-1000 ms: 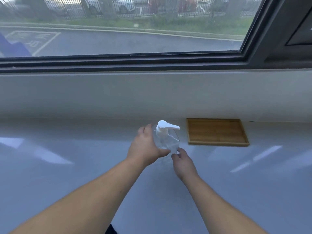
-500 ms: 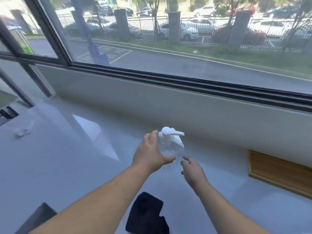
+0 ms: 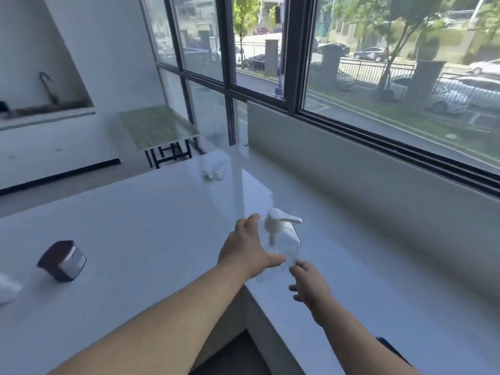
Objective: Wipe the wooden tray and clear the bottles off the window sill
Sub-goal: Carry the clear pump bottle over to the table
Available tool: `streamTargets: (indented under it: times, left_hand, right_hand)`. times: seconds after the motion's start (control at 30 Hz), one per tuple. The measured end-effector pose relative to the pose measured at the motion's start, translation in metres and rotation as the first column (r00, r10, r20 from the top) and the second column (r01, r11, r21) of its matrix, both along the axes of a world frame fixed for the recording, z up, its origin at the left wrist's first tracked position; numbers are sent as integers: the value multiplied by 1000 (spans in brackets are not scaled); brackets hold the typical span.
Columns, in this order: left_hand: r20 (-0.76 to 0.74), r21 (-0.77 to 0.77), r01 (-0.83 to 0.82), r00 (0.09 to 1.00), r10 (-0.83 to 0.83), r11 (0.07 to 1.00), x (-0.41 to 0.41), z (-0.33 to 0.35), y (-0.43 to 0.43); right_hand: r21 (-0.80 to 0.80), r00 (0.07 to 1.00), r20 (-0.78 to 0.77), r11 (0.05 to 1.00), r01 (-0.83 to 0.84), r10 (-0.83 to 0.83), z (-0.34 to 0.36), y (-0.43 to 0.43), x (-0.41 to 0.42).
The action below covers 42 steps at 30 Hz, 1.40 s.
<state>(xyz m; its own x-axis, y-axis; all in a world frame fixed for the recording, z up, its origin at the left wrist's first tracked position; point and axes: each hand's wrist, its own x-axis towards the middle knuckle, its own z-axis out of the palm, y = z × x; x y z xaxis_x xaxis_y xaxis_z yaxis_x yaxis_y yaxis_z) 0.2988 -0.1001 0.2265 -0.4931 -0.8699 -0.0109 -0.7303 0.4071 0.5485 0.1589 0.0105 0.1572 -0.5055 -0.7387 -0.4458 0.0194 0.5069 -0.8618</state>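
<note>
We see the clear pump bottle, white dispenser head up, carried in the left hand, which is clamped round its side; the right hand pinches its lower corner with thumb and fingertips. Over the last second the view has swung left: the wooden tray, beside the bottle a second ago, has passed out of frame, and the bottle now hangs over the near edge of the window sill, by the gap that parts it from the white counter. We judge the bottle to be leaving the sill, probably for the counter.

Whether the bottle holds liquid cannot be told through its clear wall. A small pale object far along the counter is too blurred to name, as is the dark jar-like container at left.
</note>
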Motion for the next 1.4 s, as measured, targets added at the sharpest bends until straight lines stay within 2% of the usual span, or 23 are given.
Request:
streamTargets:
  times: [0.17,0.37,0.53,0.67,0.77,0.97,1.13,1.27,1.4]
  left_hand:
    - [15,-4,-174,985,174,985,134,4,-52]
    - [8,-3,-388,922,388,922,273,2,-91]
    - [31,-5,-558,830,558,830,371,-7,-113]
    - [25,12,-668,744,668,744,438,-14,-129]
    - [60,15,-762,647,760,648,482,-20,-141]
    - [91,16,-884,467,880,467,558,-32,-154]
    - [114,10,-929,368,923,370,617,-50,-163]
    - [119,32,-940,340,933,339,663,-74,-171]
    - [119,60,-929,369,922,364,704,-100,-181]
  right_hand:
    - [-18,984,-4,983,-181,180,10,-73,115]
    - [3,915,23,915,-403,403,20,-151,241]
    - [3,830,59,832,-555,554,4,-209,333]
    - [7,724,103,727,-686,682,-15,-256,401]
    - [11,634,150,640,-768,759,-30,-293,451]
    - [33,469,204,473,-881,859,-49,-342,540]
    - [63,391,192,386,-920,900,-64,-364,609]
    - [113,380,193,364,-925,905,-83,-376,656]
    - [149,420,210,395,-906,883,-103,-383,694]
